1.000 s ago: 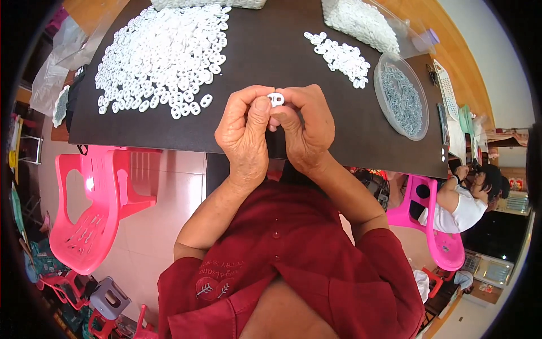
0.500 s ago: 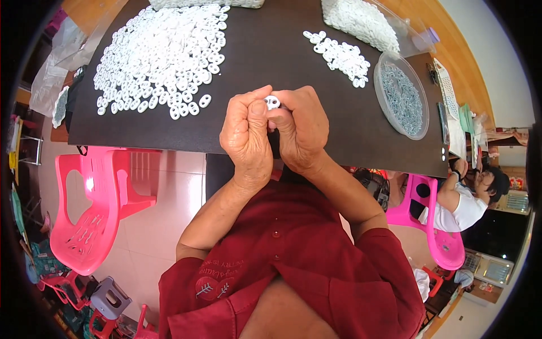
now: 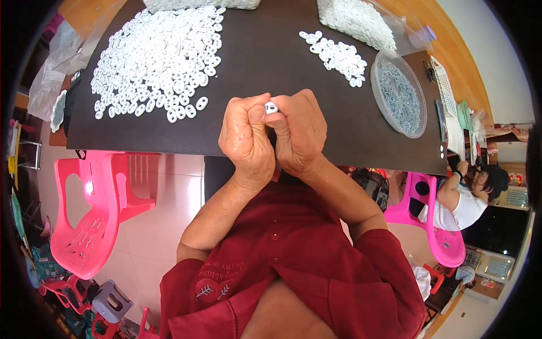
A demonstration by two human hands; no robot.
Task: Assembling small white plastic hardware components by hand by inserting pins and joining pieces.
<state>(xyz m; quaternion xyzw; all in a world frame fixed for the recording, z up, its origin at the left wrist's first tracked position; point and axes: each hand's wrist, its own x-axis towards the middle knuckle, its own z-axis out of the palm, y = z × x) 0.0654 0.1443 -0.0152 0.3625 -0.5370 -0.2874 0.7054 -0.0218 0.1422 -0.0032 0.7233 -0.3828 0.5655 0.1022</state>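
Observation:
Between my fingertips, over the near edge of the dark table, is a small white oval plastic piece with two holes (image 3: pixel 271 107). My left hand (image 3: pixel 244 133) pinches it from one side, its fingers curled. My right hand (image 3: pixel 301 131) grips the other side with thumb and curled forefinger. Most of the piece is covered by the fingers. A large heap of like white two-holed pieces (image 3: pixel 158 56) lies at the far left. A smaller cluster of them (image 3: pixel 339 59) lies at the right. Beyond it a round clear tub (image 3: pixel 421 129) holds many small metal screws (image 3: pixel 400 96).
The dark table (image 3: pixel 257 62) spans the far side. Clear containers of white pieces (image 3: pixel 355 22) stand at its back. A pink chair (image 3: pixel 93 209) is at the left. At the right a person in a white shirt (image 3: pixel 460 206) sits near a magenta chair (image 3: pixel 432 226).
Both hands keep hold of the white piece, which has turned and now shows less between the fingers. The view has shifted slightly.

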